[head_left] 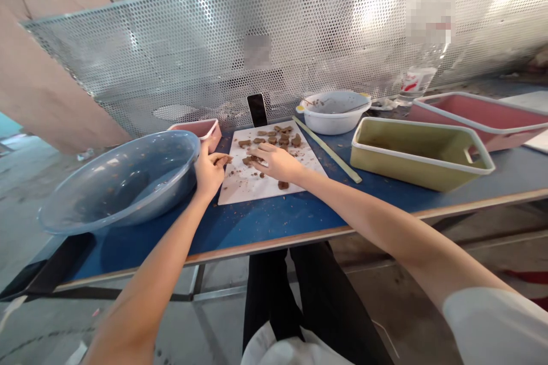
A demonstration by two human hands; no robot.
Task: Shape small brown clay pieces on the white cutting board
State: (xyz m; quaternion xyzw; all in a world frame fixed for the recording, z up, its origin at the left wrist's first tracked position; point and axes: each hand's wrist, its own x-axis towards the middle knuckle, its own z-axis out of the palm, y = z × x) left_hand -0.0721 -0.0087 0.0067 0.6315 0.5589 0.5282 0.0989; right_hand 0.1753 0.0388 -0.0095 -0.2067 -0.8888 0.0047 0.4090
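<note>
On a white board (240, 194) lie several small brown clay-like lumps (285, 138), among crumbs. My left hand (208, 174) is at the board's left edge, beside the blue basin, with thumb and fingers drawn together. Something brown shows at its fingertips, too small to make out clearly. Over the middle of the board, my right hand (278, 164) reaches in palm down with fingers stretched out. Its fingertips touch or cover a brown lump (248, 160); the exact contact is hidden. Another lump (283, 185) sits below my right wrist, near the board's front edge.
A large blue basin (120, 219) stands left, with a small pink bin (215, 132) behind. A phone (257, 110) leans at the back. Rightward are a flat stick (329, 151), white bowl (336, 121), olive bin (411, 168), pink bin (505, 138) and bottle (417, 82). Perforated metal (171, 57) rises behind.
</note>
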